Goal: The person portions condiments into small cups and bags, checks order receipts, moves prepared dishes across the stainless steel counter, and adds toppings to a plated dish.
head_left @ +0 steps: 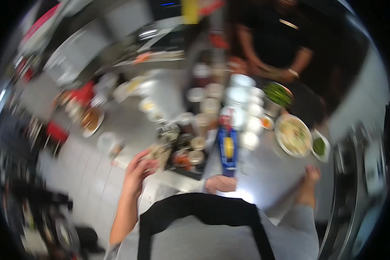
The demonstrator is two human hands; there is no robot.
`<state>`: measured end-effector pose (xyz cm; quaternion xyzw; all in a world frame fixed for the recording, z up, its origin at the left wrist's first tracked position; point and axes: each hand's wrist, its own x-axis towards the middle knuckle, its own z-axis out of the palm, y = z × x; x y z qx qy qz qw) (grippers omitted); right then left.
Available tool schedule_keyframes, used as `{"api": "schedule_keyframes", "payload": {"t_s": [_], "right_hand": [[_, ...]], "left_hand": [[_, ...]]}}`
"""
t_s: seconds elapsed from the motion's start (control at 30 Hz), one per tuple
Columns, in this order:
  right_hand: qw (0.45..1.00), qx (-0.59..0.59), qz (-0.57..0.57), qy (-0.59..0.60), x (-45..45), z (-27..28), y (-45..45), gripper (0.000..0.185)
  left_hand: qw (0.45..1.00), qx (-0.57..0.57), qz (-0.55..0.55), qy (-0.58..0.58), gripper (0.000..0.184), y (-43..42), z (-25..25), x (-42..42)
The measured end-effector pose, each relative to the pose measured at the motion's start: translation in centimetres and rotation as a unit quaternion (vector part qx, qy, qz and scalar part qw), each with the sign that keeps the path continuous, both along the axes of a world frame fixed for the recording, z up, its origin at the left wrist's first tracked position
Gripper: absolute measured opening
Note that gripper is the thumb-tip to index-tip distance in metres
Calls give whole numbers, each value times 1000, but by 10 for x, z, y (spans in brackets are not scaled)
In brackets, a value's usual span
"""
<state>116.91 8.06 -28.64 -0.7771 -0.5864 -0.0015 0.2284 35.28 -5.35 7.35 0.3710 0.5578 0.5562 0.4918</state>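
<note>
My left hand point(141, 168) is raised at the left front of the counter, its fingers apart and slightly curled. Just beyond its fingertips is a beige, crumpled-looking item point(161, 155); blur hides whether they touch. My right hand point(313, 173) is low over the right side of the steel table point(273, 173), its fingers too smeared to read. Nearest to it are a small white dish of chopped greens point(320, 147) and a large white plate of pale food point(294, 135). A pinkish-brown lump point(221, 183), of unclear kind, lies in front of my apron.
Several tubs and jars point(190, 147) crowd the middle, beside a blue packet point(228, 147) and stacked white bowls point(238, 95). A metal container of green vegetables point(277, 95) stands farther back. Across the table is a person in a dark shirt point(273, 39). A bowl of brown food point(92, 121) sits left.
</note>
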Motion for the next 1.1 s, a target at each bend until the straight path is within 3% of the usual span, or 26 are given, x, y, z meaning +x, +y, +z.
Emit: {"api": "schedule_keyframes", "payload": {"t_s": [0.03, 0.07, 0.1, 0.13, 0.17, 0.2, 0.23, 0.27, 0.3, 0.37, 0.4, 0.47, 0.53, 0.6, 0.7, 0.8, 0.83, 0.87, 0.9, 1.0, 1.1], "right_hand": [[987, -4, 34, -154, 0, -9, -19, 30], [982, 68, 82, -156, 44, -64, -5, 28], [975, 91, 87, -182, -9, -14, -28, 23], [983, 127, 99, -87, -6, -15, -44, 19], [901, 241, 23, 361, 12, -54, -28, 20], [939, 268, 214, -22, 18, -46, -13, 16], [967, 234, 95, 38, -20, -36, -45, 15], [964, 182, -79, 177, -71, -30, -54, 14], [951, 161, -138, 224, -107, -21, -54, 14], [938, 145, -180, 257, -152, -4, -59, 13], [931, 149, -197, 267, -165, 3, -64, 12], [919, 160, -218, 287, -180, 13, -62, 12], [892, 193, -257, 319, -182, 26, -64, 13], [853, 241, -286, 363, -179, 42, -64, 13], [774, 331, -299, 450, -174, 73, -62, 15], [679, 416, -218, 564, -176, 122, -45, 18], [727, 314, -152, 592, -149, 126, -40, 26], [674, 371, -106, 630, -165, 157, -26, 26], [670, 377, -44, 638, -214, 222, -26, 23], [732, 312, 229, 561, -353, 393, -42, 13], [800, 262, 379, 384, -483, 508, -60, 6]], "left_hand": [[1000, 7, 6, -8, 40, -8, -3, -6], [999, 36, -5, -13, 39, -17, -6, -10], [998, 54, -10, -17, 37, -26, -13, -18], [996, 86, -20, -11, 35, -32, -12, -18], [993, 110, -7, 34, 33, -38, -22, -24], [990, 130, 21, 42, 30, -45, -34, -31], [989, 103, 51, 97, 33, -46, -52, -40], [969, 101, 102, 199, 43, -50, -69, -48], [938, 93, 152, 299, 55, -59, -87, -56], [820, -1, 157, 550, 72, -79, -125, -68], [733, -31, 143, 664, 82, -77, -140, -73], [781, -82, 42, 618, 77, -95, -176, -75], [820, -52, -16, 570, 80, -104, -177, -70], [795, -80, -17, 601, 83, -103, -169, -75], [803, -56, 26, 593, 73, -91, -174, -99], [803, 27, 41, 594, 63, -63, -183, -133], [803, 56, 48, 592, 59, -52, -183, -142], [802, 85, 54, 588, 56, -38, -182, -149], [802, 97, 48, 587, 56, -26, -176, -156], [799, 121, 31, 588, 53, 14, -156, -179], [789, 150, 5, 596, 51, 49, -159, -208]]}}
